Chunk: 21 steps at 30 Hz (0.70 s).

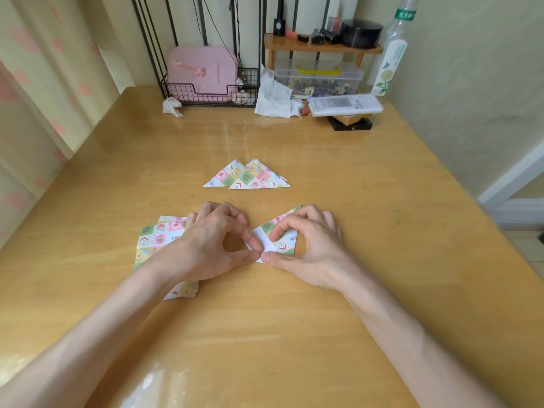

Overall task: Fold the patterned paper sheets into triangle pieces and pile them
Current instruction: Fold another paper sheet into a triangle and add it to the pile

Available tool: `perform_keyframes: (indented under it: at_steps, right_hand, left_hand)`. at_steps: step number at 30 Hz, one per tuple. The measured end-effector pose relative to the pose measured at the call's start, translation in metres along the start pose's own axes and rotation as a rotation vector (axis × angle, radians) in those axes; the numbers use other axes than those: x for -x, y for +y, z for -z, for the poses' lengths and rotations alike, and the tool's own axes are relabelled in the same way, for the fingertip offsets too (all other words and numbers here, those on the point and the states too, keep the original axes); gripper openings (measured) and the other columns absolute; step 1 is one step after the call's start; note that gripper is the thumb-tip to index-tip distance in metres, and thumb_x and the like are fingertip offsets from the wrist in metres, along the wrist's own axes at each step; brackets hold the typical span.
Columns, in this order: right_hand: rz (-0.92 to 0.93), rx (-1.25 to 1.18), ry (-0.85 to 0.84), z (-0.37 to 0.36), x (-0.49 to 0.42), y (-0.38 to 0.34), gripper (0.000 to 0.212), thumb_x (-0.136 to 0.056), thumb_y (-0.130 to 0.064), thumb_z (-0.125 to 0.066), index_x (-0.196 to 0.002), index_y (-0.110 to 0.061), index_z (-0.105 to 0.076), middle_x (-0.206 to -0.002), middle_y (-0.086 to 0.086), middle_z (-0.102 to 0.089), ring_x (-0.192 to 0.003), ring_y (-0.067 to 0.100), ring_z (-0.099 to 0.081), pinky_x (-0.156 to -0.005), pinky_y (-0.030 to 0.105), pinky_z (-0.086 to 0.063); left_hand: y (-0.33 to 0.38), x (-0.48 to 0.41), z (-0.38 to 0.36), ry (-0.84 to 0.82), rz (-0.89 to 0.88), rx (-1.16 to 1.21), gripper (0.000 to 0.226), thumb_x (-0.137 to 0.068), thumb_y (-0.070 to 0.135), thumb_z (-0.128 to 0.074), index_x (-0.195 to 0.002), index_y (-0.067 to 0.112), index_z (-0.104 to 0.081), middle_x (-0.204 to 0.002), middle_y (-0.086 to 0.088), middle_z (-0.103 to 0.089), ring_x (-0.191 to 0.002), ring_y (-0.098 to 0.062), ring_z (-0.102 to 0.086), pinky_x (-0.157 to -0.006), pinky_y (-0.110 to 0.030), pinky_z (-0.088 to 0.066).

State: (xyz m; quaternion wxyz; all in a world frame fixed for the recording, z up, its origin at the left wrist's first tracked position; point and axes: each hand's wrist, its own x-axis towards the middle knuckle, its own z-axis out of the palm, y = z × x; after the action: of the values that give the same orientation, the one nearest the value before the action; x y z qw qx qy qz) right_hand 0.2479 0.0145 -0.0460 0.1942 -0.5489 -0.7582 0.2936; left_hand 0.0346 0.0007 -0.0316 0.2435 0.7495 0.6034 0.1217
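Right hand [312, 245] atop half-folded sheet [287, 244]

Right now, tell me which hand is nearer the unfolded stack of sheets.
Left. The left hand lies over the unfolded stack at its right edge; the right hand sits farther right on the half-folded sheet.

both hands pinch a half-folded sheet [279, 240] on the wooden table [353, 201]: left hand [215, 242], right hand [309, 242], thumbs meeting at its near white corner. flat sheets [156, 237] lie left; folded triangles [247, 176] farther off.
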Motion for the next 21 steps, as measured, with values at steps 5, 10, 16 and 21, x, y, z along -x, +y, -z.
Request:
perform_keyframes:
  at_steps: [5,10,16,21]
  right_hand:
    - [-0.012,0.013,0.031,-0.0035,-0.0008,-0.0017,0.035,-0.069,-0.056,-0.085,-0.096,-0.041,-0.066,-0.112,-0.028,-0.043,-0.117,0.001,-0.028,-0.111,0.028,-0.027]
    - [-0.006,0.072,0.055,-0.0073,-0.0006,-0.0044,0.042,-0.068,-0.064,-0.083,-0.099,-0.04,-0.065,-0.119,-0.021,-0.043,-0.123,0.007,-0.03,-0.107,0.025,-0.024]
    - [-0.013,0.073,0.049,-0.0074,-0.0004,-0.0049,0.044,-0.067,-0.065,-0.082,-0.099,-0.041,-0.065,-0.122,-0.02,-0.044,-0.123,0.008,-0.03,-0.106,0.024,-0.023]
    - [-0.036,0.075,0.06,-0.0112,-0.0023,-0.0058,0.047,-0.063,-0.067,-0.084,-0.097,-0.041,-0.063,-0.119,-0.02,-0.042,-0.122,0.007,-0.027,-0.107,0.025,-0.024]
  left_hand:
    - [-0.0018,-0.0007,0.001,-0.011,-0.013,0.011,0.012,-0.085,0.048,-0.077,-0.081,0.056,-0.069,-0.111,0.026,-0.046,-0.116,-0.003,-0.029,-0.08,-0.024,-0.016]
    - [-0.0016,-0.0011,0.0014,-0.014,-0.032,0.003,0.016,-0.087,0.047,-0.076,-0.08,0.059,-0.066,-0.109,0.027,-0.045,-0.115,-0.003,-0.029,-0.082,-0.022,-0.018]
    - [-0.0058,-0.0024,0.0064,-0.047,-0.049,0.047,0.042,-0.099,0.02,-0.065,-0.084,0.059,-0.068,-0.113,0.025,-0.048,-0.116,-0.004,-0.032,-0.085,-0.025,-0.017]
    - [-0.0078,-0.0049,0.0048,-0.052,-0.042,0.023,0.068,-0.098,-0.004,-0.047,-0.086,0.06,-0.068,-0.113,0.025,-0.048,-0.117,-0.005,-0.032,-0.086,-0.024,-0.017]
